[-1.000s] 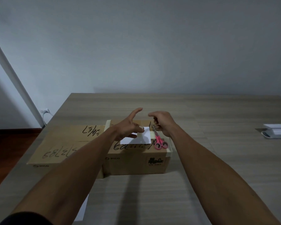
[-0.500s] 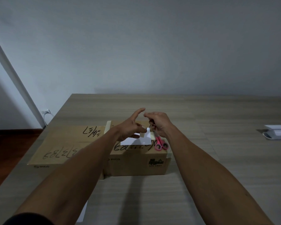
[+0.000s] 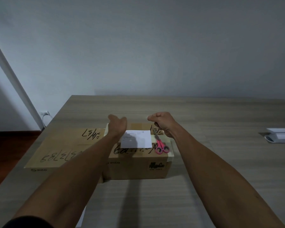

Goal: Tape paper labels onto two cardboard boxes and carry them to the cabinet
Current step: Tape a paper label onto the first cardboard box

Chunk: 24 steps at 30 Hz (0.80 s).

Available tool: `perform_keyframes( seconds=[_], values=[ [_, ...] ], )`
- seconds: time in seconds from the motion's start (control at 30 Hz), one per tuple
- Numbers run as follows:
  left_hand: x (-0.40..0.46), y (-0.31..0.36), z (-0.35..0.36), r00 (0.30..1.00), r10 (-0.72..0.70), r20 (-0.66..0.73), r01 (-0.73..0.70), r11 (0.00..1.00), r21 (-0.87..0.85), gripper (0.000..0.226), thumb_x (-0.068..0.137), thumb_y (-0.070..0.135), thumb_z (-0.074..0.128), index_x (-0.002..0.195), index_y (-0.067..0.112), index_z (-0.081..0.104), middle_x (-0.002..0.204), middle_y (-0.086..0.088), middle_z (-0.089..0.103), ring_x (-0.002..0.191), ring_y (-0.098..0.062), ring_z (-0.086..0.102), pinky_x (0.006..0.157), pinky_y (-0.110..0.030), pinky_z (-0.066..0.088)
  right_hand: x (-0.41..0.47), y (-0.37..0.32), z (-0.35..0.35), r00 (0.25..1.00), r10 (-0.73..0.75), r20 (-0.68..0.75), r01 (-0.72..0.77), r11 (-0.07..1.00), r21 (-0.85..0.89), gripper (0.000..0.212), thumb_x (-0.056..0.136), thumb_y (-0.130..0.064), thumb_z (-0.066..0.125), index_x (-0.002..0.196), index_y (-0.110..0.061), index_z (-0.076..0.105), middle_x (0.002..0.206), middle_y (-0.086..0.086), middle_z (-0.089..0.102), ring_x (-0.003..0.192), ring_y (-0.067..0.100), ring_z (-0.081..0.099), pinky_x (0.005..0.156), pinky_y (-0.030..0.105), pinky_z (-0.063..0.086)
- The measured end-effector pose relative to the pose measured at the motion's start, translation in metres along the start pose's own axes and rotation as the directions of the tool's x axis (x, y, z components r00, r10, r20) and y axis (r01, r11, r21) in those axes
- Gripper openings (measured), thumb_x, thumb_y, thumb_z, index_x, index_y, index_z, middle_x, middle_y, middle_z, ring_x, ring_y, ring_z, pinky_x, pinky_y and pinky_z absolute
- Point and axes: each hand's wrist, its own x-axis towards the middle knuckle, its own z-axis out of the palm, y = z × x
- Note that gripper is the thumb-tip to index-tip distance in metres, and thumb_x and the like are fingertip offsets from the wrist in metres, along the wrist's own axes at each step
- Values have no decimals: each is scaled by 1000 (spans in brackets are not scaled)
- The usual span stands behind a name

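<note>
The big wooden bench (image 3: 204,116) stands by a grey wall and carries two cardboard boxes, the left box (image 3: 64,145) and the right box (image 3: 138,165). A paper label (image 3: 136,139) lies loose on the right box beside pink scissors (image 3: 161,145), so I think taping comes next and needs a strip pressed flat. The left hand (image 3: 118,125) hangs above it with fingers apart, and the right hand (image 3: 161,123) is curled, maybe pinching tape, but I cannot tell.
</note>
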Motion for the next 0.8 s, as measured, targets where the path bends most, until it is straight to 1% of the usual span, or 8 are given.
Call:
perform_keyframes(
  seconds=[0.07,0.17,0.23,0.3,0.37,0.5,0.63,0.8],
  values=[
    [2,7,2,980,-199,-28,181,937,-297,49,97,24,43,140,7,28,103,-18,61,84,-26,58,69,-38,53,2,-1,-2,1000,-10,7,10,1000,-13,9,85,-17,82,86,-9,78,70,-8,73,54,2,54,55,22,42],
    [4,13,8,968,-212,133,250,848,-467,55,85,24,66,131,-1,47,93,-22,68,73,-24,60,53,-31,43,3,-1,-1,999,-29,20,30,998,-49,6,85,-15,81,82,-11,77,69,-7,72,53,3,53,53,21,41],
    [1,15,12,968,-137,212,218,877,-428,75,76,25,86,135,-2,49,102,-27,71,69,-20,61,53,-30,43,4,-1,0,999,-35,37,38,997,-65,6,85,-13,80,84,-8,78,64,-8,71,46,-1,52,49,18,42],
    [1,15,17,959,-101,267,203,898,-390,106,65,28,96,148,16,32,111,-26,69,76,-18,63,55,-30,47,4,1,-1,998,-38,47,41,997,-70,10,86,-11,79,89,-2,78,65,-4,71,43,-4,52,46,15,42],
    [3,13,21,957,-81,278,186,908,-376,114,59,27,100,148,23,29,112,-22,70,88,-18,66,53,-27,48,5,1,-3,998,-36,60,41,996,-84,10,86,-10,78,89,0,77,60,-5,69,42,-3,53,44,14,42],
    [10,9,27,963,-76,257,171,912,-372,106,58,22,100,143,23,37,111,-17,70,94,-20,68,53,-28,47,8,3,-7,995,-23,98,37,988,-147,5,88,-10,77,84,-8,76,52,-12,65,43,-6,54,47,13,41],
    [11,8,33,966,-68,250,151,931,-331,95,63,18,97,141,23,44,112,-15,67,95,-24,70,59,-33,47,13,6,-12,993,7,118,14,984,-175,5,87,-12,78,88,-7,77,57,-12,68,47,-7,56,55,17,41],
    [16,5,41,969,-29,247,94,962,-256,78,72,12,91,136,22,48,101,-9,66,77,-17,66,51,-28,42,20,10,-12,991,47,123,-20,978,-209,5,84,-11,79,81,-8,78,57,-9,68,56,5,54,54,21,40]
  ],
)
